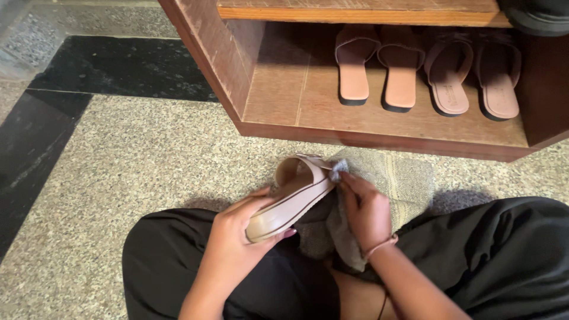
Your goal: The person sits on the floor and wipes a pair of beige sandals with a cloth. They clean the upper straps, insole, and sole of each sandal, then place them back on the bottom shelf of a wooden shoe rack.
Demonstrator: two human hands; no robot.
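My left hand [237, 237] grips a beige sandal [293, 198] by its heel end, holding it on its side above my lap. My right hand [367, 210] presses a grey cloth [341, 228] against the sandal's edge near the strap. The cloth hangs down between my knees, which are covered in black fabric.
A wooden shoe rack [379, 139] stands just ahead on the speckled stone floor [148, 160]. Its lower shelf holds two pairs of pinkish flat sandals [352, 59] [474, 74]. A dark shoe [539, 15] sits on the upper shelf at the right. A woven mat [403, 175] lies before the rack.
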